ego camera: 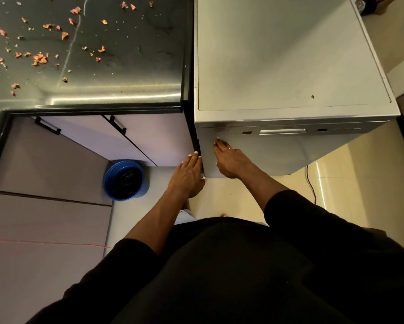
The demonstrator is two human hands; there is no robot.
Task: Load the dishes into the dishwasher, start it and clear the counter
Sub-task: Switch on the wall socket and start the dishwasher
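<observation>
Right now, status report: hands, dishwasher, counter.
Left hand flat on dishwasher's left edge; right hand, fingers straight, at control panel's left end. Door shut. Counter strewn with scraps. Nothing blocking the panel.

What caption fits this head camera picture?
The right hand reaches the dishwasher's buttons, the left hand its edge; scraps dot the counter.

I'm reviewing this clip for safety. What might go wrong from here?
1. The left hand rests at the narrow gap between the dishwasher and the cabinet; its fingers might get pinched if the door moves.
2. The right hand reaches the far left of the control panel, whose markings look tiny; a wrong button seems possible.
3. A black cable trails on the floor beside the dishwasher, a likely trip hazard.
</observation>
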